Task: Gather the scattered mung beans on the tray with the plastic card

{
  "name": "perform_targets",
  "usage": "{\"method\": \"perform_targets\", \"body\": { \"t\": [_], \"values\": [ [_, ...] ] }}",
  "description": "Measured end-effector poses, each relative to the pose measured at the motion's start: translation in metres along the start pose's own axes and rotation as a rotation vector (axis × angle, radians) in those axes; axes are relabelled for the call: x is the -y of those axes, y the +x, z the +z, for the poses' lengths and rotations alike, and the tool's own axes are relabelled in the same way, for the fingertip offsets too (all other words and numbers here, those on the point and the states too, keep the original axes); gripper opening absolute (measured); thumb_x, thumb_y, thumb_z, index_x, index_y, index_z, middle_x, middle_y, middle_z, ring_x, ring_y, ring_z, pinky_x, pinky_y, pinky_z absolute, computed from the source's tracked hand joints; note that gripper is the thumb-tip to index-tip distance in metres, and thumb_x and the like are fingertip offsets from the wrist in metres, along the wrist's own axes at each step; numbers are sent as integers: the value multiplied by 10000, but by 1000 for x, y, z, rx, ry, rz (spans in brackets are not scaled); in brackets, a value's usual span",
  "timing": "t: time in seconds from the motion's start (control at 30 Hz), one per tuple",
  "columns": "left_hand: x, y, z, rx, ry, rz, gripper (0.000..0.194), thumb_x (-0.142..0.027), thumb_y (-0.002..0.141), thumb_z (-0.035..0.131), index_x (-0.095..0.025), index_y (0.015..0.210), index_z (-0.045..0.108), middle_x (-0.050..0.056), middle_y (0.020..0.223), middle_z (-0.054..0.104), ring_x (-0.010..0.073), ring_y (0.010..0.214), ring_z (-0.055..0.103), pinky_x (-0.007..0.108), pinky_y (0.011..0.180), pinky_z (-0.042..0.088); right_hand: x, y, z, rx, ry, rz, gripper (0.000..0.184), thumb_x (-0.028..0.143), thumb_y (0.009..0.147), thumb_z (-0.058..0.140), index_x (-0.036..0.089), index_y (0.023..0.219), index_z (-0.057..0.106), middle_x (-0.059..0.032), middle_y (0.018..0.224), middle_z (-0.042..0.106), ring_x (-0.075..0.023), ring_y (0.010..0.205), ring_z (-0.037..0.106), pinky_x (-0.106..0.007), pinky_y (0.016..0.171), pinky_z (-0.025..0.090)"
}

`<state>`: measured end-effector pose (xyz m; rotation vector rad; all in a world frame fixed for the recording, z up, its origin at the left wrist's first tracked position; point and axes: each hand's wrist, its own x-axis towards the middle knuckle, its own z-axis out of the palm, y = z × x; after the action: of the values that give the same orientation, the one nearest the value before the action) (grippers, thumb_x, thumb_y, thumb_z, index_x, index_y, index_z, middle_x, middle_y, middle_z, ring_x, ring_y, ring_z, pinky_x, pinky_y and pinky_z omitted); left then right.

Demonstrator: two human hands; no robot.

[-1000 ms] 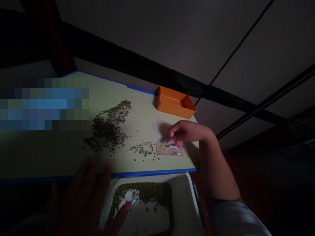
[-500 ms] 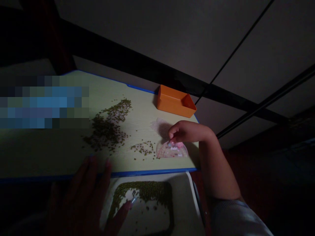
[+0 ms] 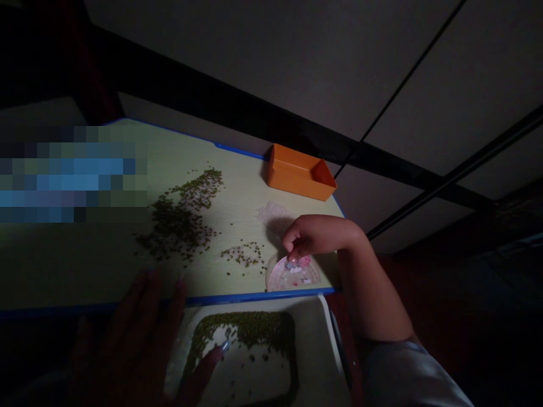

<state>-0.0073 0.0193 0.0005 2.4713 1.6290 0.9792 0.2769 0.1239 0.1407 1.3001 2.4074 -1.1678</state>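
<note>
In the head view, my right hand (image 3: pixel 316 234) pinches a clear pink half-round protractor (image 3: pixel 294 280) near its curved top. The protractor's straight side is at the table's near edge. My left hand (image 3: pixel 131 328), dark and in shadow, has its fingers spread. Its fingertips reach the table edge and its thumb extends over a white bin (image 3: pixel 316 339). Small green beans (image 3: pixel 271 325) lie inside that bin, mostly along its far side. On the table, a pile of similar beans (image 3: pixel 176 223) is spread left of the protractor, with a small scatter (image 3: pixel 246 254) close beside it.
The pale table (image 3: pixel 237 198) has a blue rim (image 3: pixel 254 297). An orange open box (image 3: pixel 297 186) stands at its far right corner. A whitish patch (image 3: pixel 271 210) lies beyond my right hand. Cabinet panels rise behind, and a blurred-out area covers the left.
My right hand has drawn the protractor toward the near table edge. My left hand has barely moved. The view has shifted slightly.
</note>
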Motion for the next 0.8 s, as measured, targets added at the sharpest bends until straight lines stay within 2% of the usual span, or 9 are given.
{"method": "perform_targets", "body": {
  "t": [0.1, 0.3, 0.4, 0.6, 0.8],
  "values": [
    [0, 0, -1, 1, -14, 0, 817, -447, 795, 449, -393, 1504, 45, 36, 1640, 89, 460, 1432, 264, 813, 1059, 206, -2, 0, 0, 10, 26, -24, 187, 156, 818, 656, 143, 651, 571, 61, 562, 564, -63, 555, 476, -225, 598, 341],
    [2, 0, 0, -12, -12, 17, 825, -455, 790, 456, -379, 1506, 55, 40, 1638, 102, 465, 1419, 284, 806, 1067, 202, -2, -4, 2, -9, 117, 44, 176, 142, 834, 627, 149, 673, 557, 48, 579, 592, -71, 561, 540, -220, 598, 390],
    [5, 0, 2, -17, 12, 35, 820, -463, 789, 446, -370, 1509, 64, 30, 1642, 77, 467, 1420, 280, 808, 1058, 205, 3, 0, 5, -15, 89, 4, 180, 154, 835, 634, 146, 675, 553, 43, 573, 592, -72, 559, 544, -219, 585, 384],
    [0, 0, 0, 13, -17, -12, 790, -447, 811, 410, -418, 1497, 21, -30, 1648, 21, 405, 1460, 221, 762, 1110, 172, 6, 2, 8, 23, 173, -88, 186, 137, 844, 606, 148, 669, 545, 54, 561, 585, -61, 541, 531, -206, 586, 408],
    [-1, 0, -1, -10, -4, 1, 788, -441, 818, 434, -396, 1503, 48, -13, 1648, 48, 402, 1461, 225, 740, 1134, 152, 5, -5, 4, -27, 166, -68, 212, 216, 864, 615, 155, 673, 547, 48, 543, 585, -70, 533, 540, -215, 579, 414]
  ]
}}
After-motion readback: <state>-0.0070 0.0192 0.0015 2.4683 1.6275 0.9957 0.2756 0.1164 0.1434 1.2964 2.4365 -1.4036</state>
